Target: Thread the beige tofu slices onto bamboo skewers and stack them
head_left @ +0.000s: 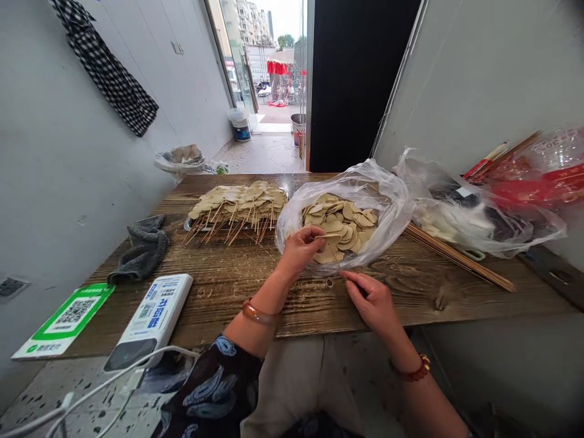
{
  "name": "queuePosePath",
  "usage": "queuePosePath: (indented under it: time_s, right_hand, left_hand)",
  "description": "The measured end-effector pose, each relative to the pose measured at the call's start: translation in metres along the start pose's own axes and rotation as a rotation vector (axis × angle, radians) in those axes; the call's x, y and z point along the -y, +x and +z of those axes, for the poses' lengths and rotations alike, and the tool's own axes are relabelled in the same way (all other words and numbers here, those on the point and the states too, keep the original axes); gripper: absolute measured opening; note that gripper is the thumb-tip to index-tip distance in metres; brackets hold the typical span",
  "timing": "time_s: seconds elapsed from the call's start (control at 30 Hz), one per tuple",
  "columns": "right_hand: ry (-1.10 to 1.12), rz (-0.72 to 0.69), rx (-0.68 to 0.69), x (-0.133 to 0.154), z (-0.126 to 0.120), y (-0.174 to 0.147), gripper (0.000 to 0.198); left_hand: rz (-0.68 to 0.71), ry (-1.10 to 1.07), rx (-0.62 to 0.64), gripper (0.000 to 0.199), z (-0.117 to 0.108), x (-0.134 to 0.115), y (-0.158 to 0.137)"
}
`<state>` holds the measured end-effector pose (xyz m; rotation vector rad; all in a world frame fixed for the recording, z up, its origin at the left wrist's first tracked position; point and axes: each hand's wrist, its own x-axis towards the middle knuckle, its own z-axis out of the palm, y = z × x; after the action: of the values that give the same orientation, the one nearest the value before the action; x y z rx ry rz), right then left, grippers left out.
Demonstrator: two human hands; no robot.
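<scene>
Over the front of an opened clear plastic bag [395, 204], my left hand [301, 248] pinches a flat beige slice [329, 236] between thumb and fingers. My right hand [371, 299], lower and to the right, is closed on the lower end of a thin wooden skewer [339, 265]. The skewer's upper end reaches up to the slice; whether it has pierced it I cannot tell. Many loose beige slices [349, 213] fill the bag. Left of the bag, skewered slices [241, 202] are heaped on a metal tray [187, 224], sticks pointing toward me.
A bundle of bare skewers [465, 258] lies right of the bag, beside more plastic bags [474, 219]. On the left of the wooden table [219, 310] are a grey cloth [141, 249], a green QR-code sign [68, 319] and a white box-shaped device [152, 310] near a white cable [104, 383].
</scene>
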<state>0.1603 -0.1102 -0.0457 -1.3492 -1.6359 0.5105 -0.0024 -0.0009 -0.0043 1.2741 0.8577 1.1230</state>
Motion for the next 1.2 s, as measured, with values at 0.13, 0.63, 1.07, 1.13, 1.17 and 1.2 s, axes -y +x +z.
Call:
queuePosePath:
  time_s: [0.13, 0.63, 1.07, 1.13, 1.17, 1.2]
  right_hand:
    - [0.004, 0.002, 0.002, -0.0009, 0.0006, -0.0006, 0.028]
    - [0.012, 0.031, -0.059, -0.0017, 0.0040, 0.0021, 0.027]
    - [0.023, -0.034, -0.045, -0.0026, 0.0001, -0.0039, 0.025]
    - [0.016, -0.044, -0.055, -0.0029, 0.0006, -0.0038, 0.025]
    - [0.011, -0.046, -0.059, -0.0030, 0.0007, -0.0038, 0.025]
    - [0.004, -0.049, -0.062, -0.0029, 0.0008, -0.0039, 0.025]
  left_hand:
    - [0.007, -0.004, -0.003, 0.019, -0.0002, 0.0006, 0.0002]
    - [0.028, 0.128, 0.070, 0.020, 0.0067, 0.0046, -0.0005]
    - [-0.157, -0.234, 0.019, 0.041, 0.0058, 0.0027, -0.0036]
    - [-0.172, -0.254, 0.021, 0.043, 0.0057, 0.0031, -0.0034]
    - [-0.182, -0.264, 0.024, 0.044, 0.0057, 0.0034, -0.0033]
    - [-0.192, -0.273, 0.027, 0.044, 0.0056, 0.0037, -0.0032]
